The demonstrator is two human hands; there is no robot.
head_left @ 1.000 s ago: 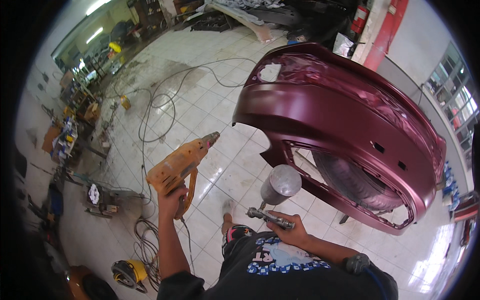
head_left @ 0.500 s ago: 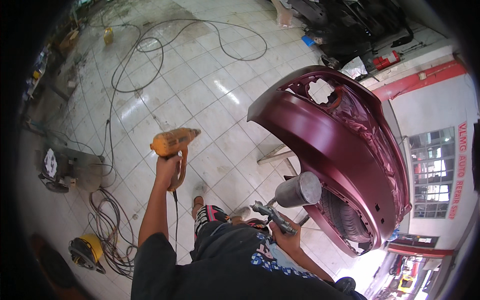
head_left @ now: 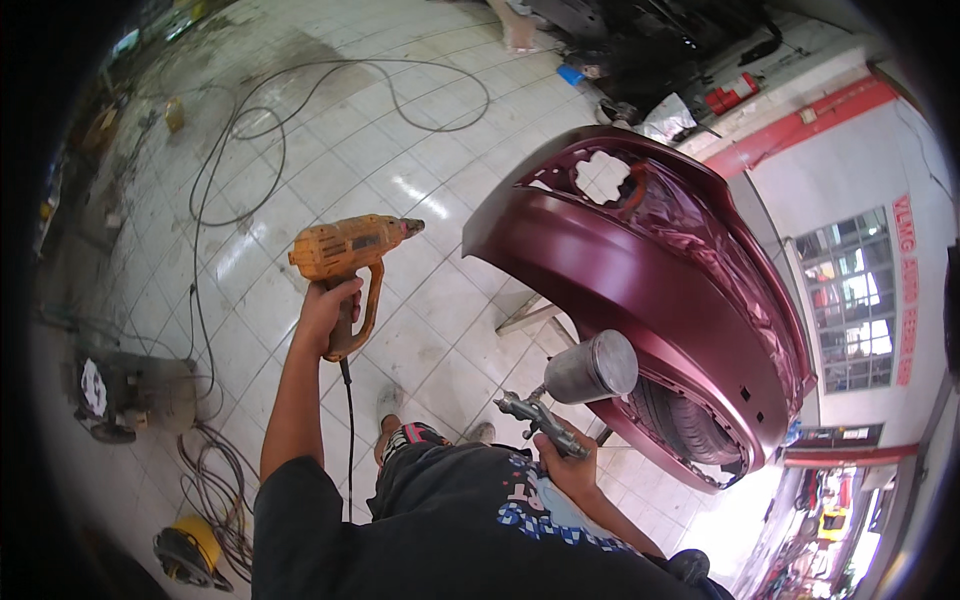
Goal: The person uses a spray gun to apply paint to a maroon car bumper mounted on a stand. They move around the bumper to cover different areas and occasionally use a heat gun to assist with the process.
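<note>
My left hand (head_left: 325, 308) is wrapped round the handle of an orange heat gun (head_left: 345, 250), held out in front of me. Its nozzle points right, toward a maroon car bumper (head_left: 620, 255), with a gap between them. A black cord hangs from the handle's base. Close to my body, my right hand (head_left: 568, 460) grips a metal paint spray gun (head_left: 540, 422). The gun's grey cylindrical cup (head_left: 595, 367) overlaps the bumper's lower edge in view; whether they touch I cannot tell. The bumper looks satin-finished, with openings along it.
A long hose (head_left: 283, 150) loops over the tiled floor (head_left: 400, 330). At left stand a compressor-like machine (head_left: 140, 390), coiled hoses (head_left: 215, 470) and a yellow-black tool (head_left: 188, 550). A tyre (head_left: 685, 420) shows behind the bumper. Dark car parts (head_left: 640, 50) lie at the back.
My left hand has raised the heat gun, which now looks larger and nearer, its nozzle slightly further right. The view has shifted a little; my right hand still holds the spray gun.
</note>
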